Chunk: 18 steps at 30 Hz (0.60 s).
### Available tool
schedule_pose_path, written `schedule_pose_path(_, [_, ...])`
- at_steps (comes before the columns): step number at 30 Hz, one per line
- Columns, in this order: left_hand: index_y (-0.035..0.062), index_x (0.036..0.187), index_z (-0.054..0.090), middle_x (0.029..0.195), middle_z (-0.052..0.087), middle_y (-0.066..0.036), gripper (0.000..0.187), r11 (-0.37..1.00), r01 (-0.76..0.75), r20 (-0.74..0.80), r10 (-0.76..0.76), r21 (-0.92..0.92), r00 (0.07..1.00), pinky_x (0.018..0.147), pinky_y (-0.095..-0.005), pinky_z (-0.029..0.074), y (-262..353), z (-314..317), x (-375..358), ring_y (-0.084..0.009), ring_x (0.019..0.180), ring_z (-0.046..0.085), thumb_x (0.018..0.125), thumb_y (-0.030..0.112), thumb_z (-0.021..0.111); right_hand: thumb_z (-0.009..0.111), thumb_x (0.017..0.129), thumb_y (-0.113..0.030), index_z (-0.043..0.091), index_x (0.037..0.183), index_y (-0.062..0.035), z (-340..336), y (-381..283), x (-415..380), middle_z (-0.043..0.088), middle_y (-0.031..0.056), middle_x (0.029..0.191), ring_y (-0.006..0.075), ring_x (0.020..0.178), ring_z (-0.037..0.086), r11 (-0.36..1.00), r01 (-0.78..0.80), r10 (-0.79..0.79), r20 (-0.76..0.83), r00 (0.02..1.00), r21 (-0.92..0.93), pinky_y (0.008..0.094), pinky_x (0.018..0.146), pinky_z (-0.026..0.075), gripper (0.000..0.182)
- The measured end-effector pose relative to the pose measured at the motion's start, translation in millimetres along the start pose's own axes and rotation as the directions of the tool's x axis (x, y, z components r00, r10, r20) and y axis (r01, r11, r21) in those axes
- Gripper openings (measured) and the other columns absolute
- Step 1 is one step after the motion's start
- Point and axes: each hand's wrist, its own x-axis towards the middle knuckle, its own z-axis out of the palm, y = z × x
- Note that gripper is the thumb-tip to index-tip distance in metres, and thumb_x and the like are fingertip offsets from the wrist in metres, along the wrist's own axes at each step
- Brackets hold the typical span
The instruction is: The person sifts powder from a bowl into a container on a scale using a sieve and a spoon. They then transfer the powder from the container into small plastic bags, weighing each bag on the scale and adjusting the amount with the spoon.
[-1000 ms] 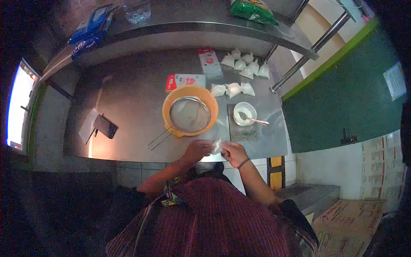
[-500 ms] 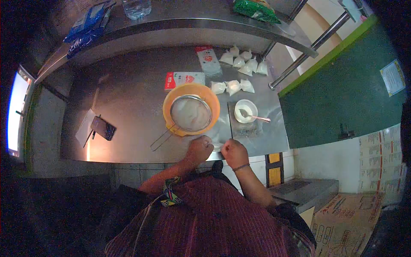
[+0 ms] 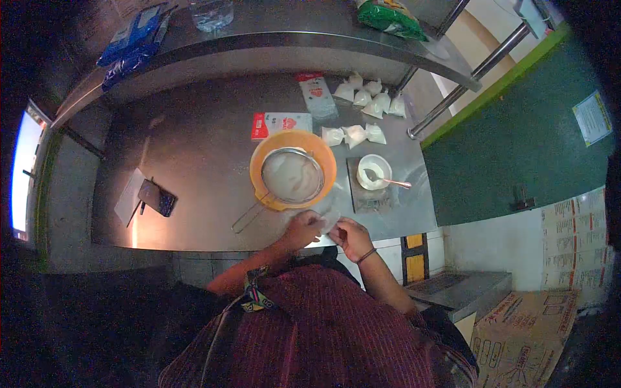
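Left hand, right hand: fingers pinching plastic bag | near table edge | bowl, phone well apart

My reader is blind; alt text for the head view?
Left hand and right hand hold a plastic bag at a metal table; beyond are a sieve in an orange bowl, a white bowl, and bags of white powder.
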Motion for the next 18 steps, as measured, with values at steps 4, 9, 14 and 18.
schedule_pose_path(4, [0.0021, 0.100, 0.063, 0.095, 0.065, -0.009, 0.022, 0.999, 0.018, 0.074, -0.020, 0.032, 0.997, 0.074, -0.0360, 0.059, -4, -6, 2, -0.0202, 0.088, 0.064, 0.095, 0.023, 0.061, 0.062, 0.092, -0.019, 0.063, 0.105, -0.0049, 24, -46, -10, 0.067, 0.0057, 0.091, 0.0178, 0.080, 0.066, 0.867, -0.328, 0.360, -0.016, 0.933, 0.375, 0.0316, 0.073, 0.056, 0.019])
schedule_pose_path(9, [0.0020, 0.110, 0.064, 0.097, 0.065, -0.010, 0.026, 0.993, 0.030, 0.130, -0.015, -0.114, 0.991, 0.080, -0.0356, 0.057, -9, -14, -1, -0.0201, 0.092, 0.065, 0.095, 0.023, 0.062, 0.062, 0.094, -0.025, 0.063, 0.099, -0.0113, -5, -8, 11, 0.065, 0.0019, 0.081, 0.0151, 0.070, 0.063, 0.956, -0.236, 0.230, 0.054, 0.972, 0.172, 0.0290, 0.061, 0.050, 0.015])
schedule_pose_path(14, [0.0002, 0.105, 0.063, 0.094, 0.065, -0.008, 0.026, 0.995, -0.046, 0.199, 0.026, 0.093, 0.980, 0.077, -0.0338, 0.056, -22, -20, 12, -0.0160, 0.087, 0.065, 0.096, 0.024, 0.062, 0.064, 0.093, -0.023, 0.063, 0.104, -0.0084, 18, -43, -6, 0.059, -0.0016, 0.078, 0.0097, 0.064, 0.054, 0.872, -0.324, 0.351, -0.008, 0.936, 0.366, 0.0239, 0.057, 0.048, 0.019])
schedule_pose_path(18, [-0.0002, 0.101, 0.062, 0.085, 0.064, -0.005, 0.025, 0.972, -0.198, 0.265, 0.160, 0.126, 0.951, 0.070, -0.0323, 0.055, -20, -19, 9, -0.0128, 0.078, 0.064, 0.095, 0.024, 0.064, 0.066, 0.092, -0.021, 0.063, 0.102, -0.0086, 13, -50, -3, 0.058, -0.0020, 0.078, 0.0078, 0.058, 0.049, 0.827, -0.368, 0.370, 0.080, 0.926, 0.426, 0.0223, 0.048, 0.041, 0.016])
